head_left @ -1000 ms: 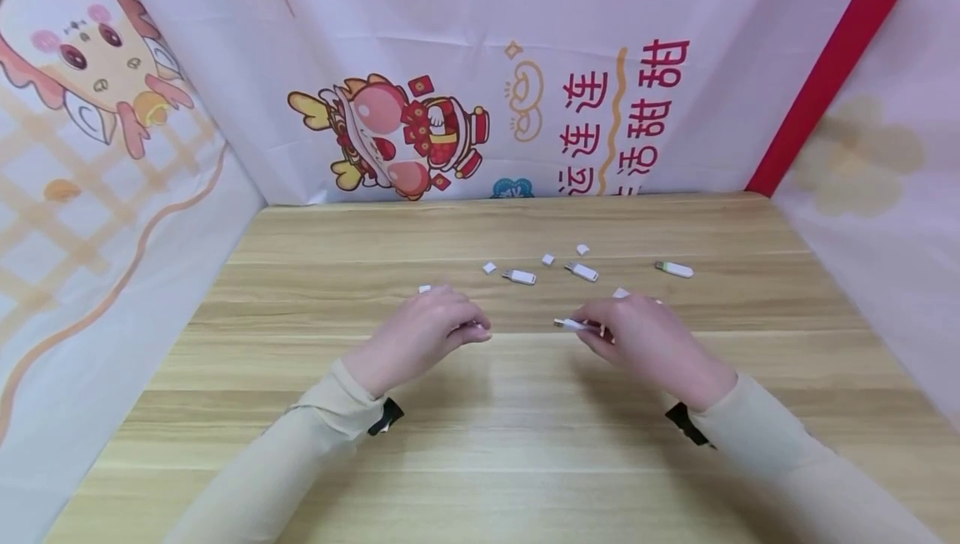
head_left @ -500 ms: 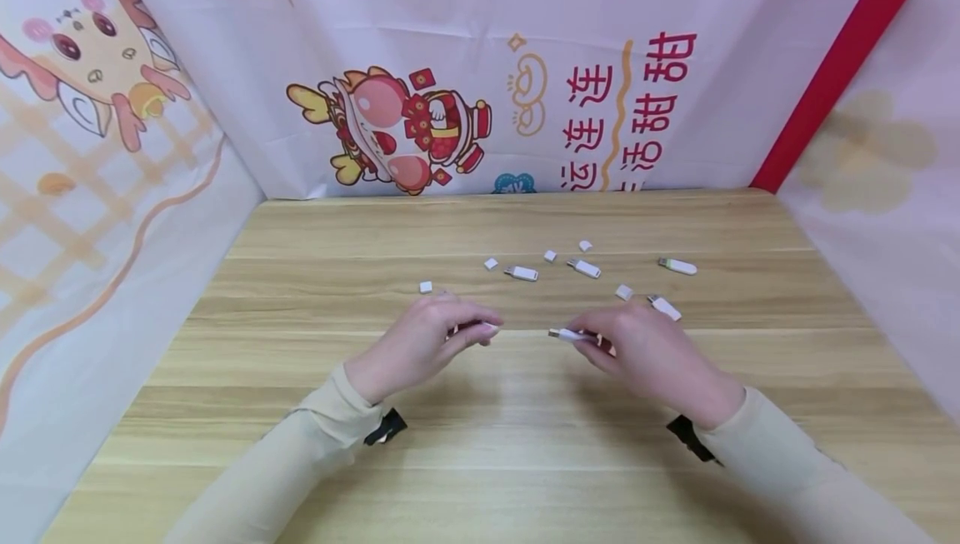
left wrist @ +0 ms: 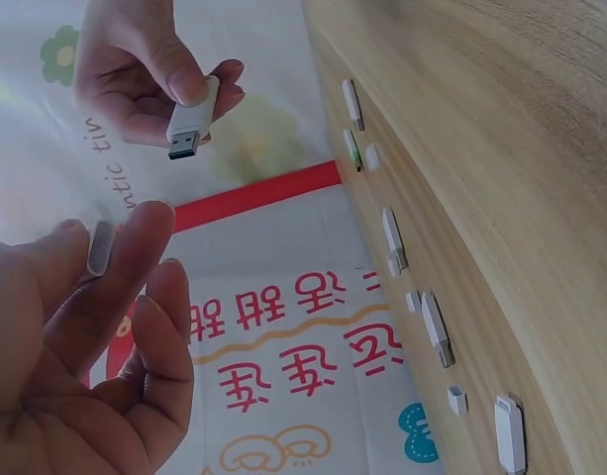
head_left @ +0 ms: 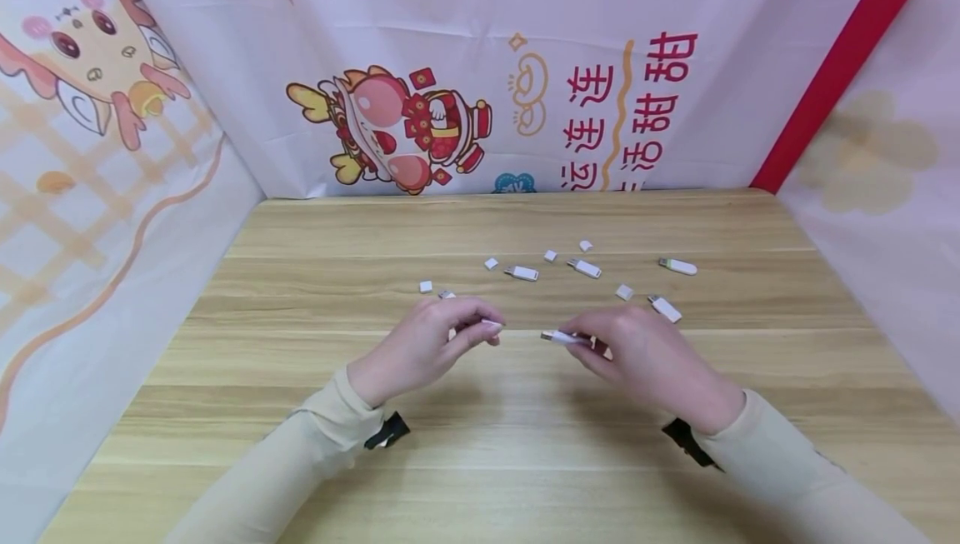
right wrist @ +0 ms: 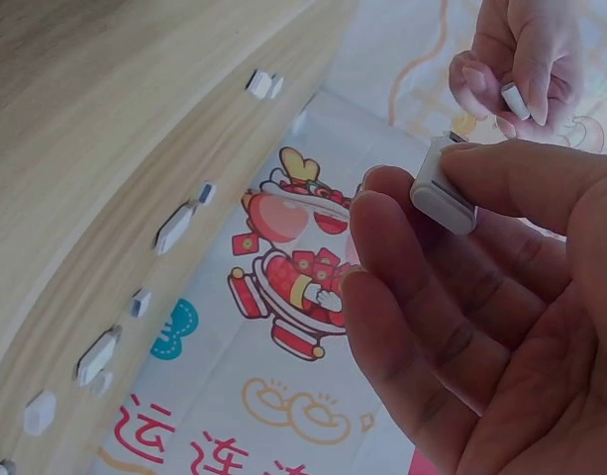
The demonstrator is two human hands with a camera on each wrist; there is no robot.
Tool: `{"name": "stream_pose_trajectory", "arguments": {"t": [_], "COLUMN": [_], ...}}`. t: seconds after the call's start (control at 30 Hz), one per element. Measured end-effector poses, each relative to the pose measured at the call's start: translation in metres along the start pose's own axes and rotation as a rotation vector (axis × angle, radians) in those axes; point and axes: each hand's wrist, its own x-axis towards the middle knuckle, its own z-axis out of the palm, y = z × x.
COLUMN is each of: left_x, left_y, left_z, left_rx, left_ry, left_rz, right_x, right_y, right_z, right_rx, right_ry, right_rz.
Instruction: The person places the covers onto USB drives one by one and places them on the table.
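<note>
My left hand pinches a small white USB stick cap between thumb and index finger, its other fingers loosely bent. In my right hand, thumb and fingers grip a white USB stick with its bare metal plug pointing left toward the cap. A gap separates cap and plug, both held over the middle of the table. From the right wrist view, the rear end of the stick faces the camera and its plug is mostly hidden behind the thumb.
Beyond the hands on the wooden table lie several uncapped USB sticks, among them a white one and a green-trimmed one. Loose white caps, such as one cap at left, are scattered among them. Printed cloth walls the table's back and sides.
Both hands have come closer together, the right one bringing its USB stick leftward. A stick behind the right hand and another behind the left have come into sight.
</note>
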Motion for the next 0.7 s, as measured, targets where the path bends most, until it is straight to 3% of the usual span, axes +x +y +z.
{"name": "stream_pose_trajectory", "arguments": {"t": [0.2, 0.43, 0.57, 0.7], "left_x": [-0.001, 0.001, 0.003, 0.005], "left_y": [-0.001, -0.004, -0.003, -0.002], "left_z": [0.002, 0.003, 0.001, 0.0], "left_rx": [-0.057, -0.102, -0.123, -0.163], "left_ry": [-0.002, 0.115, 0.167, 0.156], "left_rz": [-0.053, -0.056, -0.106, -0.165], "right_x": [0.001, 0.006, 0.008, 0.008], "right_y": [-0.004, -0.012, -0.013, -0.013], "right_z": [0.0, -0.002, -0.002, -0.002], "right_rx": [0.017, 0.034, 0.035, 0.043], "right_ry": [0.026, 0.048, 0.043, 0.031], "right_rz": [-0.04, -0.069, -0.064, -0.05]}}
